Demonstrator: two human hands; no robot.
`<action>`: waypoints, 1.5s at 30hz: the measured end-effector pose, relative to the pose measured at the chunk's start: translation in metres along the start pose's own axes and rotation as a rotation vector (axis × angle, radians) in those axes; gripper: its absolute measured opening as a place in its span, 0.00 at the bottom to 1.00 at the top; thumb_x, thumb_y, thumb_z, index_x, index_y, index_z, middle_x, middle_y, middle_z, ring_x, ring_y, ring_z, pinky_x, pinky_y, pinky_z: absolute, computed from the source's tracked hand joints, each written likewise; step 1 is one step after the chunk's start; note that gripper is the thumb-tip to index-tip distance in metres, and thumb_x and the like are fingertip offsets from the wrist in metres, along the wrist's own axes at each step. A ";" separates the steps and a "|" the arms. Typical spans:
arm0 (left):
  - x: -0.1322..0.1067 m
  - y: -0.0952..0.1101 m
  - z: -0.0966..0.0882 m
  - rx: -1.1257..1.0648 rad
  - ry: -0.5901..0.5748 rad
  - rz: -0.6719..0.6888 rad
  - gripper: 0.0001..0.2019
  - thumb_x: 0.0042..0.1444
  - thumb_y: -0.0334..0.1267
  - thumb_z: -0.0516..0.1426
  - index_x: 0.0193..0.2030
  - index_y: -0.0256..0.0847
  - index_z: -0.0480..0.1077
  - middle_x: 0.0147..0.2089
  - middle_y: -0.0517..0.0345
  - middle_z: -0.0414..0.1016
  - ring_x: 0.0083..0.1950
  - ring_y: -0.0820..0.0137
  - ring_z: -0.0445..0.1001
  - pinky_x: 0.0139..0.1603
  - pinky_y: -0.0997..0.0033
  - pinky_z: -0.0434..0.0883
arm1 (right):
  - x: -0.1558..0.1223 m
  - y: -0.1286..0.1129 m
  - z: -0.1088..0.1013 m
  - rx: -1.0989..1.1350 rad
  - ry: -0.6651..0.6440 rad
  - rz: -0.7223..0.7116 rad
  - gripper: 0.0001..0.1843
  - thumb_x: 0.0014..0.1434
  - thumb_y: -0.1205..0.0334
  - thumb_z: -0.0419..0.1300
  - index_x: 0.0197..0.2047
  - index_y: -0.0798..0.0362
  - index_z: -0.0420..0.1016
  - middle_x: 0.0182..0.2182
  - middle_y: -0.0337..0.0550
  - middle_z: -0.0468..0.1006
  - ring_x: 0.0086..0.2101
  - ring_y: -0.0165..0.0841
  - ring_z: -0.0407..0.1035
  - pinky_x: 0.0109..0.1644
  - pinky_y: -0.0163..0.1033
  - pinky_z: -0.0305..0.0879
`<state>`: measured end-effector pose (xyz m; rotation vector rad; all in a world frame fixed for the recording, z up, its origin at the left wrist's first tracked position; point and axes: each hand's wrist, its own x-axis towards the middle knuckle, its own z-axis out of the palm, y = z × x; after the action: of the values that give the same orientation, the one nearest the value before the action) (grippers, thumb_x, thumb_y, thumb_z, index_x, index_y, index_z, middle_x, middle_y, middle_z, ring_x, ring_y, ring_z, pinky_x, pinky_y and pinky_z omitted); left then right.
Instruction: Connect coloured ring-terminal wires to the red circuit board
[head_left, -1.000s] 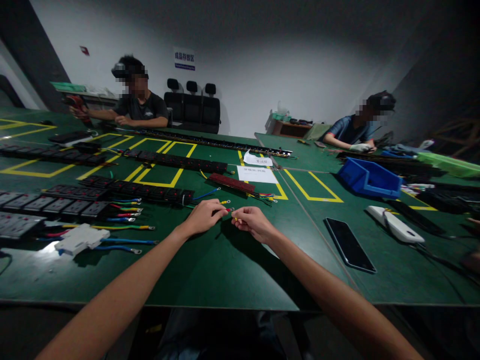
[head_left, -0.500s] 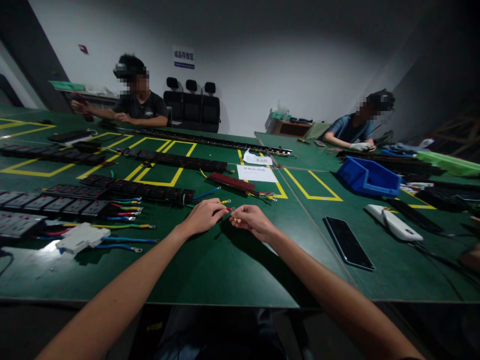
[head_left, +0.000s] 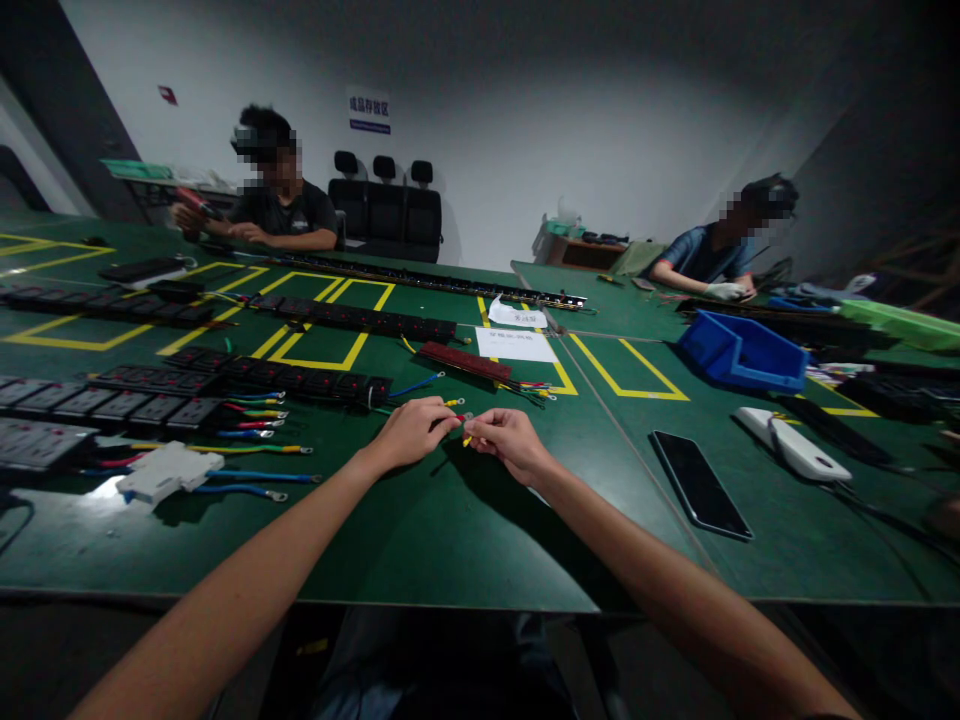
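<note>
My left hand (head_left: 416, 428) is closed in a pinch on a red wire end with a metal ring terminal (head_left: 469, 416). Just to its right, my right hand (head_left: 506, 440) also pinches, with a small yellow wire end (head_left: 466, 440) showing at its fingertips. Both hands are held close together over the green table; the fingers partly hide the wires. Behind my left hand lies a black socket strip (head_left: 300, 378), and a blue wire (head_left: 416, 387) with a ring terminal extends beyond its end. A dark red strip (head_left: 465, 362) with coloured leads lies beyond my hands.
More socket strips (head_left: 112, 408) and a white plastic block (head_left: 169, 472) with blue wires lie left. On the right are a phone (head_left: 699, 484), a white device (head_left: 793, 444) and a blue bin (head_left: 739, 350). Paper sheets (head_left: 516, 345) lie ahead. Two co-workers sit across the table.
My hands stay nearly in place, fingertips still pinched, with the right fingers shifted slightly. The co-worker at the left has raised a red tool and moved it rightward.
</note>
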<state>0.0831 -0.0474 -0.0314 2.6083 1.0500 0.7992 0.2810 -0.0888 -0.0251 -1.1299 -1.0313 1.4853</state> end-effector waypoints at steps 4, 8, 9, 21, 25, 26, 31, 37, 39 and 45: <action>0.000 0.002 -0.001 0.016 -0.007 -0.007 0.13 0.69 0.41 0.55 0.40 0.42 0.80 0.39 0.55 0.77 0.39 0.68 0.75 0.39 0.71 0.67 | -0.001 0.000 0.002 -0.027 0.007 -0.042 0.24 0.32 0.51 0.80 0.24 0.57 0.76 0.19 0.40 0.76 0.21 0.26 0.67 0.26 0.32 0.62; 0.000 0.004 -0.003 0.037 -0.018 -0.022 0.13 0.69 0.41 0.55 0.40 0.42 0.80 0.39 0.55 0.77 0.39 0.68 0.75 0.37 0.71 0.67 | -0.001 0.002 0.003 -0.072 0.014 -0.076 0.23 0.34 0.51 0.79 0.25 0.57 0.75 0.19 0.40 0.76 0.20 0.26 0.66 0.25 0.32 0.60; 0.000 0.005 -0.003 0.041 -0.018 -0.025 0.13 0.69 0.41 0.55 0.40 0.42 0.80 0.39 0.55 0.77 0.39 0.67 0.75 0.37 0.71 0.67 | -0.001 0.003 0.004 -0.080 0.019 -0.083 0.23 0.34 0.50 0.79 0.25 0.56 0.75 0.19 0.40 0.76 0.20 0.26 0.65 0.25 0.33 0.60; 0.003 0.002 -0.003 0.023 0.029 -0.028 0.14 0.70 0.42 0.54 0.39 0.41 0.79 0.38 0.55 0.77 0.39 0.68 0.75 0.38 0.71 0.66 | -0.002 0.003 0.006 -0.012 0.043 -0.051 0.27 0.36 0.50 0.79 0.33 0.55 0.74 0.23 0.39 0.77 0.25 0.29 0.71 0.31 0.34 0.67; 0.002 0.002 -0.004 0.020 0.033 -0.018 0.14 0.70 0.42 0.54 0.40 0.41 0.79 0.39 0.55 0.77 0.39 0.68 0.75 0.38 0.71 0.66 | -0.002 0.003 0.005 0.010 0.027 -0.030 0.26 0.37 0.52 0.79 0.36 0.57 0.77 0.24 0.39 0.78 0.25 0.27 0.71 0.31 0.32 0.67; 0.002 0.002 -0.004 0.017 0.038 -0.017 0.14 0.70 0.42 0.54 0.40 0.41 0.79 0.39 0.55 0.77 0.39 0.68 0.75 0.38 0.71 0.67 | -0.002 0.001 0.004 0.018 0.008 -0.016 0.24 0.39 0.53 0.79 0.35 0.58 0.79 0.24 0.40 0.78 0.25 0.27 0.70 0.30 0.31 0.67; 0.002 0.000 -0.004 -0.034 0.073 -0.010 0.13 0.70 0.40 0.55 0.42 0.41 0.80 0.39 0.54 0.77 0.40 0.67 0.75 0.41 0.70 0.68 | -0.004 -0.010 -0.001 0.110 -0.130 0.139 0.11 0.47 0.60 0.75 0.31 0.58 0.82 0.29 0.44 0.81 0.25 0.23 0.68 0.28 0.27 0.67; 0.003 -0.001 -0.004 -0.075 0.076 0.004 0.13 0.69 0.40 0.55 0.41 0.40 0.81 0.38 0.54 0.77 0.40 0.68 0.75 0.41 0.69 0.69 | -0.007 -0.012 0.000 0.174 -0.215 0.246 0.06 0.51 0.65 0.72 0.31 0.58 0.81 0.25 0.41 0.78 0.23 0.22 0.67 0.26 0.25 0.65; 0.003 -0.001 -0.004 -0.076 0.078 0.000 0.12 0.69 0.39 0.55 0.41 0.40 0.80 0.38 0.54 0.77 0.39 0.68 0.75 0.41 0.70 0.69 | -0.007 -0.008 0.001 0.146 -0.190 0.227 0.07 0.51 0.64 0.71 0.33 0.57 0.80 0.25 0.41 0.78 0.23 0.23 0.67 0.26 0.26 0.65; 0.004 -0.001 -0.003 -0.113 0.113 -0.016 0.12 0.69 0.40 0.56 0.42 0.40 0.80 0.39 0.54 0.78 0.40 0.67 0.76 0.41 0.69 0.69 | -0.013 -0.003 0.005 -0.355 -0.101 -0.116 0.10 0.60 0.59 0.63 0.29 0.54 0.75 0.24 0.39 0.76 0.24 0.27 0.66 0.28 0.31 0.60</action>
<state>0.0836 -0.0441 -0.0278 2.4830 1.0219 0.9820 0.2776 -0.1010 -0.0189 -1.2244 -1.4474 1.3099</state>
